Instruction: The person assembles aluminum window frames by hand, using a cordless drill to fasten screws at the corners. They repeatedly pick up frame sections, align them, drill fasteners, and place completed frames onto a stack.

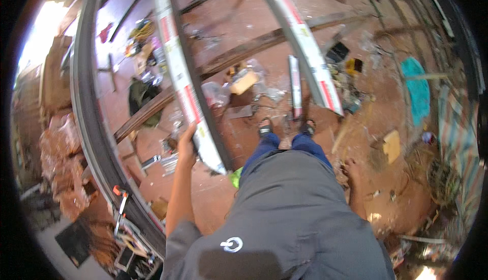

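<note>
Loosely speaking, everything starts from the left hand (187,145), which is clamped on the left edge of a long bar (175,59) near its close end, thumb up by the face and the rest of the fingers mostly hidden. The bar's upper face is white with red and yellow marks, its side dark; it runs from the person's left knee away to the top edge, passing above a brown wooden beam (142,115). The right hand (352,170) hangs beside the right thigh, its fingers slightly bent and apart.

Between and beyond the hands are two feet in dark sandals (266,126), blue trousers (259,150) and a grey shirt (300,198). To the right of the held bar stretches a second bar (300,31) of the same look, its near end just past the right foot, and a shorter strip (295,84) lies left of that end.

Farther out, the reddish floor (203,204) is strewn with oddments — a tan block (244,83) beside clear plastic (216,94), a dark green cloth (142,99), a flat tan piece (391,146). A long dark rail (84,76) curves down the left side; at the far right are a turquoise sheet (417,92) and a striped cloth (460,122).
</note>
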Tool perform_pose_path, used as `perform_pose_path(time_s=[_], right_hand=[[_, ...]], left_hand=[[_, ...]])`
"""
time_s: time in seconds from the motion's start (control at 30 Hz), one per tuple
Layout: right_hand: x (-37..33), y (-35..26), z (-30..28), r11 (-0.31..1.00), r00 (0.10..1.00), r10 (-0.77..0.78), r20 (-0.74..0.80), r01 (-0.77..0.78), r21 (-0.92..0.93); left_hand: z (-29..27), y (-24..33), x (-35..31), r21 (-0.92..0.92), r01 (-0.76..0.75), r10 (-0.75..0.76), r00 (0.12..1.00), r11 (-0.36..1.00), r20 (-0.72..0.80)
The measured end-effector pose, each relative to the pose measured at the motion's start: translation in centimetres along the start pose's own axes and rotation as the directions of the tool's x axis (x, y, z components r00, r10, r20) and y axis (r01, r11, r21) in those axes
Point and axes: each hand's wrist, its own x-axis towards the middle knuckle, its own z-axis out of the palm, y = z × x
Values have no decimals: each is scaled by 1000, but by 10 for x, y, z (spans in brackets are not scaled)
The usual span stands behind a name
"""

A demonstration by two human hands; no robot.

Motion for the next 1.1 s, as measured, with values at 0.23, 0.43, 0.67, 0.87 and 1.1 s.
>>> perform_pose_path(time_s=[0.23,0.43,0.67,0.87,1.1], right_hand=[[-26,-39,-11,993,999,-5,-32,1,-115],[52,-69,-54,1000,1000,-17,13,17,0],[222,-108,-77,996,984,-78,158,83,-31],[427,-112,-72,964,969,-182,166,209,-165],[565,-112,-27,847,952,-298,-68,230,-479]], left_hand=[[15,-19,-36,316,-161,221,962,935,-163],[102,-12,-85,921,-173,581,811,349,-68],[104,-49,-85,966,217,605,753,140,-257],[59,-43,-117,586,73,307,796,807,-522],[75,-92,-148,454,204,238,631,868,-738]])
